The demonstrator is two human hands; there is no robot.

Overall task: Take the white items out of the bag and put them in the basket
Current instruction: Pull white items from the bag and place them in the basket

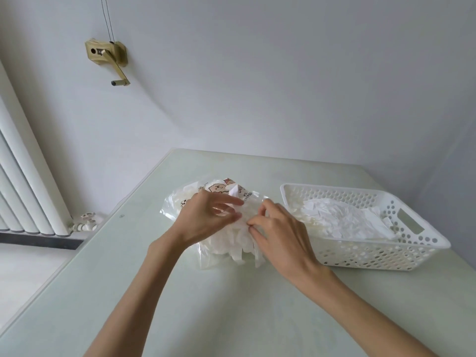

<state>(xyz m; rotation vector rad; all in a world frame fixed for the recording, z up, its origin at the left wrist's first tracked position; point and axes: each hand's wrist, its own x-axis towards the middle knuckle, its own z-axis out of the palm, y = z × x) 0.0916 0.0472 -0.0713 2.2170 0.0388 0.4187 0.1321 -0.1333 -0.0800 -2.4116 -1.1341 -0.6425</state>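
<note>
A clear plastic bag [177,204] with cartoon prints lies in the middle of the pale table, stuffed with thin white items [226,243] that spill out of its near end. My left hand [206,220] rests on top of the bag, fingers stretched toward the right. My right hand [278,233] is beside it, fingertips pinching a white item at the top of the pile. To the right stands a white perforated basket [412,251] holding several white items [345,220].
The pale green table [231,305] runs to a left edge and a far edge by the wall. A white radiator [23,176] with a valve stands at the left. A brass crank handle [110,57] is fixed to the wall.
</note>
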